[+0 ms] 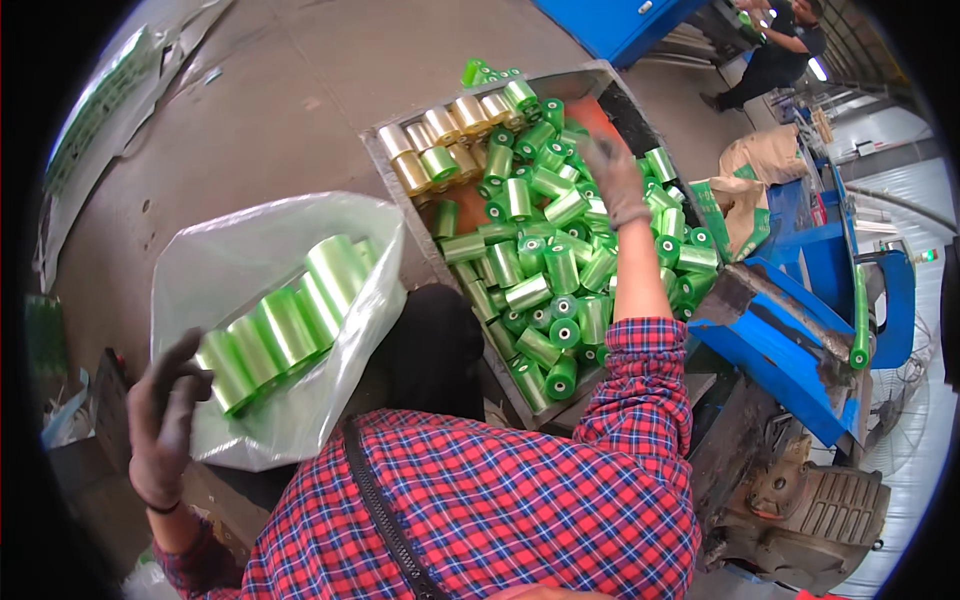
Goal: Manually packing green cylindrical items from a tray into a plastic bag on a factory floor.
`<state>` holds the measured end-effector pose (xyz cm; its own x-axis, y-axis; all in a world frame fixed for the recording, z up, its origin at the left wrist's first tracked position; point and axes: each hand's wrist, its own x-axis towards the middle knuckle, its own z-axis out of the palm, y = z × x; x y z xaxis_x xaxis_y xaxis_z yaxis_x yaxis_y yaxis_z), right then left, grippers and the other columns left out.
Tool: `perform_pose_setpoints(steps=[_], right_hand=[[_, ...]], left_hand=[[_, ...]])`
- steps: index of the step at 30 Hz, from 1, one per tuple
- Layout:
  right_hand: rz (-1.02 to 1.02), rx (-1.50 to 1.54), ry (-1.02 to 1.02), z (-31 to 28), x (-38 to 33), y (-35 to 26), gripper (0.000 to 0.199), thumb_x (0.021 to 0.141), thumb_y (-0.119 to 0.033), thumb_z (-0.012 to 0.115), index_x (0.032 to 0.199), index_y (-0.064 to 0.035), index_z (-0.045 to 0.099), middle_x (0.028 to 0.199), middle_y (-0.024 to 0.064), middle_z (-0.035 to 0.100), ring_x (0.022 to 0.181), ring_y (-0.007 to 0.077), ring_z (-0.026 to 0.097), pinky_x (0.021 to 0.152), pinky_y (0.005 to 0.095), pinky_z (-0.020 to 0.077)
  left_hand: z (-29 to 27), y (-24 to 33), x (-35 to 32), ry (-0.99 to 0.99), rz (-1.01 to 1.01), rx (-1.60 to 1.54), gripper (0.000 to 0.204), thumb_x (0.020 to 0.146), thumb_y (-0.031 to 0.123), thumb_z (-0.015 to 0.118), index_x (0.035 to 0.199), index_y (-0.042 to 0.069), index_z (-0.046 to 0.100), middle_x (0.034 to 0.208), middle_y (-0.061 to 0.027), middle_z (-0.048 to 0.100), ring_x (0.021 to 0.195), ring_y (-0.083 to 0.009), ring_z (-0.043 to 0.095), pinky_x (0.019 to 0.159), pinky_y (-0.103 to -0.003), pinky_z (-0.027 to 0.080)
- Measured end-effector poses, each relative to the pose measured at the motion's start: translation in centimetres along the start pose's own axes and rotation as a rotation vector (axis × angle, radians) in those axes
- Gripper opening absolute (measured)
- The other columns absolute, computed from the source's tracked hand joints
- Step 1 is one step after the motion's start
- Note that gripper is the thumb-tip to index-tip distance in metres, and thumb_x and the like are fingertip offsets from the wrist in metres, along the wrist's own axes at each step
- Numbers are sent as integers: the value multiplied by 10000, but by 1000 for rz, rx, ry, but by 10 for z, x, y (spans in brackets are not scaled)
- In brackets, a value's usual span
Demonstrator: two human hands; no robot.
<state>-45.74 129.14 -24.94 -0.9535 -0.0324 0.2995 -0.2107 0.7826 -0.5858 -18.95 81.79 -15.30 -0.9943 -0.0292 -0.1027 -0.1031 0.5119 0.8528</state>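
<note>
My left hand [168,420], in a greyish glove, has its fingers apart beside the left edge of a clear plastic bag [270,222]. Inside the bag lies a row of green film rolls [290,330], and my fingertips are close to the leftmost one. My right hand [612,178], also gloved, is stretched out over the far part of a metal-edged bin. Motion smears its fingers, so whether they hold anything is unclear. Below it, small green film rolls [565,265] lie heaped in a jumble. Yellowish film rolls [440,125] sit at the bin's far left corner.
The bin's metal rim [395,190] stands right of the bag. Blue machinery [775,345] and a dusty motor [800,510] are at the right, near brown paper sacks [765,155]. Another person [785,50] stands at the far right. A blue cabinet [620,25] is at the back.
</note>
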Motion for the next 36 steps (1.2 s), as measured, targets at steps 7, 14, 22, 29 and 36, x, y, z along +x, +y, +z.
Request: perform_pose_setpoints(steps=[7,14,22,29,36], right_hand=[[714,-375,-143,120,-133,167,856,549,-396,782,1216,-5,415,1181,241,489,1100,312,486,920,369,386],[620,1268,-188,61,-75,67,504,722,-309,680,1099,-17,517,984,62,575,837,167,570,771,272,449],[298,-651,-1217,182,-128,107,561,674,-403,641,1096,-42,561,1161,160,537,1018,284,551,862,379,439],[612,-508,-1059,161,-167,125,422,718,-321,637,1026,-33,610,989,161,608,908,282,595,761,343,487],[531,1285,-338,72,-174,1,833,650,-517,685,1281,-75,369,1061,117,545,905,219,567,760,368,477]], left_hand=[[43,42,97,156,155,-9,477,882,245,420,1286,-5,375,1045,-99,549,1018,-188,511,918,-323,369],[165,97,199,-252,434,-58,729,738,216,631,1347,45,267,1317,-194,381,1228,-285,369,1013,-352,279],[143,93,157,-509,-97,-756,750,599,243,735,1232,10,407,1048,-78,563,950,-176,533,843,-291,423],[34,-23,103,-514,-355,191,684,635,325,714,1160,-35,464,1053,-135,562,973,-183,530,864,-300,418],[115,-102,108,198,-500,246,785,787,592,444,1187,-82,401,1113,-276,519,1090,-343,490,918,-373,380]])
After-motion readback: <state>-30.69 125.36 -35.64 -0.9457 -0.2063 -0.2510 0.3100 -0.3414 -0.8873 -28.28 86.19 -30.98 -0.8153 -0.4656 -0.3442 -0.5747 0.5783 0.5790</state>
